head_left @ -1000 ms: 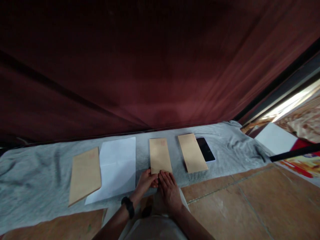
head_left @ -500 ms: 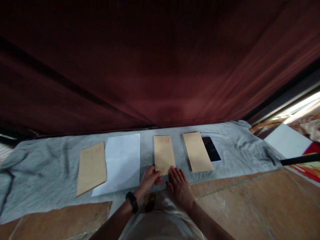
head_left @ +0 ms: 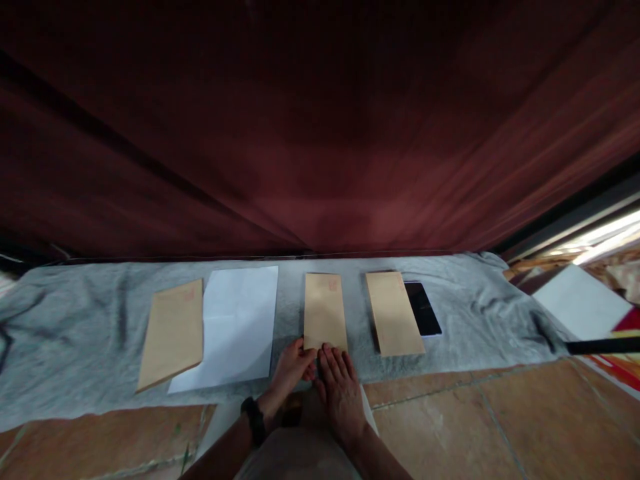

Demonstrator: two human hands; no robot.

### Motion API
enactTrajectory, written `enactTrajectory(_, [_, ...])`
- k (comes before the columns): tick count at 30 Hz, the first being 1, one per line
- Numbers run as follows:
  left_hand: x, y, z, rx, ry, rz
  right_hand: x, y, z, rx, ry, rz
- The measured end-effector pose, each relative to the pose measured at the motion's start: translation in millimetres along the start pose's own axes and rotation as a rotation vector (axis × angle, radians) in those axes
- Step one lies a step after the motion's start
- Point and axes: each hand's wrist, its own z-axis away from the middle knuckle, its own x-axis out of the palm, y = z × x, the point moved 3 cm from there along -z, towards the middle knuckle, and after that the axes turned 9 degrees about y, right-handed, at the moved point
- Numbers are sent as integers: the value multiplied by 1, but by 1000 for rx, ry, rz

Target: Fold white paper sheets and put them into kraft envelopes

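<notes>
The grey cloth (head_left: pixel 90 333) has a wide rumpled stretch at its left end, running up to the left envelope (head_left: pixel 175 333). That one overlaps the white sheet (head_left: pixel 237 327), whose near left corner comes close to the cloth's near edge. A narrow strip of cloth follows, then the middle envelope (head_left: pixel 324 310), standing off from the cloth's far edge. The left hand (head_left: pixel 290 370) has its near left corner between thumb and curled fingers; the right hand (head_left: pixel 343 393) lies flat along the near edge — fingers straight, the two hands almost touching. Another strip of cloth separates it from the right envelope (head_left: pixel 395 313), set slightly askew, and beyond that the cloth wrinkles towards its right end.

Around this, a dark wristband (head_left: pixel 254 420) sits on the left wrist. The dark red curtain (head_left: pixel 320 167) rises along the whole far edge — a barrier there. The black-screened device (head_left: pixel 425 310) lies against the right envelope, partly covered. A dark bar (head_left: pixel 605 345) meets the cloth's near right corner, below a white panel (head_left: pixel 583 303).
</notes>
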Motion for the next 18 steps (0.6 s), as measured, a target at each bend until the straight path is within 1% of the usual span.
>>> enactTrajectory(5, [2, 2, -2, 5, 8, -51, -2, 1, 2, -13, 31, 27])
enactTrajectory(10, [3, -1, -5, 5, 27, -74, -3, -4, 3, 25, 97, 50])
enactTrajectory(14, [4, -5, -6, 30, 37, -66, -3, -4, 7, 54, 134, 73])
enactTrajectory(18, [3, -6, -4, 39, 35, -45, 0, 0, 11, 66, 140, 106])
